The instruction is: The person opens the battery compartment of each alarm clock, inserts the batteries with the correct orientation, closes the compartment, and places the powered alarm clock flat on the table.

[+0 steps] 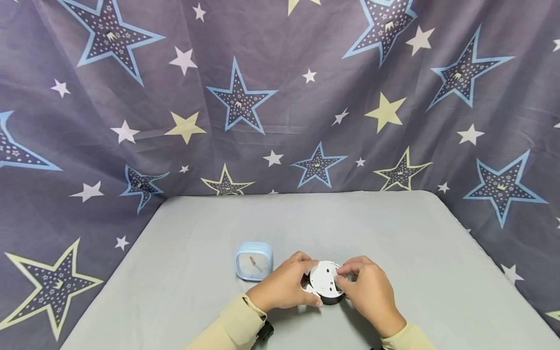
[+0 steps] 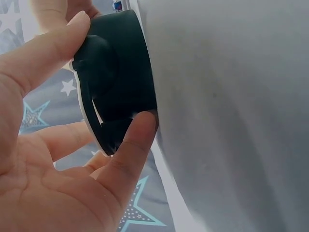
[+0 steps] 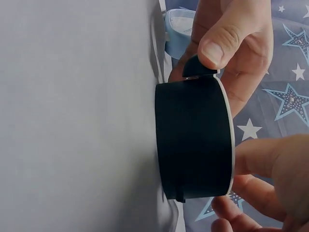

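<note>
A round clock-like object point(image 1: 323, 278) lies on the table, its white plate with small holes facing up and its dark body point(image 3: 193, 140) below. My left hand point(image 1: 286, 283) grips it from the left, thumb at the near edge, fingers at the far side. In the left wrist view one finger of that left hand point(image 2: 58, 188) reaches the base of the body. My right hand point(image 1: 369, 291) bends its thumb and forefinger together over the plate's right part, by a dark gap. Whether they pinch anything small is hidden.
Left of my hands stands a light blue, rounded-square alarm clock point(image 1: 254, 261) with a pale dial. A grey cloth covers the table point(image 1: 210, 228). Behind and at the sides hangs a star-patterned curtain point(image 1: 271, 63).
</note>
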The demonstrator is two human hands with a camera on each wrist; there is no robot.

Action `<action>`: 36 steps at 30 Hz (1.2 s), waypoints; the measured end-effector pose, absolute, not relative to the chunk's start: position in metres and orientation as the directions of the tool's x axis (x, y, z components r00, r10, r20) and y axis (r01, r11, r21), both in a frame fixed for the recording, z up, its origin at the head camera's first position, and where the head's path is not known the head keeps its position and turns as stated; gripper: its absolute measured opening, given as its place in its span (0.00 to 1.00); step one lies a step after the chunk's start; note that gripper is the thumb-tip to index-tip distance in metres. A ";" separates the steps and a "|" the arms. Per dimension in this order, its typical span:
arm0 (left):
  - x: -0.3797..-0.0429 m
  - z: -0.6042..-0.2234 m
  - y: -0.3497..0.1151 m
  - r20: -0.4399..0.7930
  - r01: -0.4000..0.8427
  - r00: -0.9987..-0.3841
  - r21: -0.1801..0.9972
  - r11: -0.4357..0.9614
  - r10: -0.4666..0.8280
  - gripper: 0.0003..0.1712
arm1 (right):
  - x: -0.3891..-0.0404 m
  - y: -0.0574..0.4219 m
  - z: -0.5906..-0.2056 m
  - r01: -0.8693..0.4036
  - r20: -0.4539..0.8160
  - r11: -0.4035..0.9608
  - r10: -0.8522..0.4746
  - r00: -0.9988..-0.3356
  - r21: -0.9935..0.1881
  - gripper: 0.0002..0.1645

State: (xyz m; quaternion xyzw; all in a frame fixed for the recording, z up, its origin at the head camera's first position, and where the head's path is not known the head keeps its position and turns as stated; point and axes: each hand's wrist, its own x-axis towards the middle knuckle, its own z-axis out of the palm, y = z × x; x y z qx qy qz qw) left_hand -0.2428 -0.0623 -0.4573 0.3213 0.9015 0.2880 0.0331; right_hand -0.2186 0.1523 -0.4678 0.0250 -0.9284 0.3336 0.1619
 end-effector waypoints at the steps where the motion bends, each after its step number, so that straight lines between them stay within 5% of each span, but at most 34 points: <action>1: -0.243 -0.457 -0.062 0.125 0.560 -0.790 0.543 0.626 0.600 0.51 | -0.219 0.153 -0.468 -0.146 0.310 0.774 0.069 -0.948 -0.616 0.07; 36: -0.243 -0.458 -0.064 0.070 0.554 -0.784 0.525 0.646 0.616 0.50 | -0.228 0.147 -0.455 -0.108 0.311 0.873 0.052 -0.949 -0.476 0.11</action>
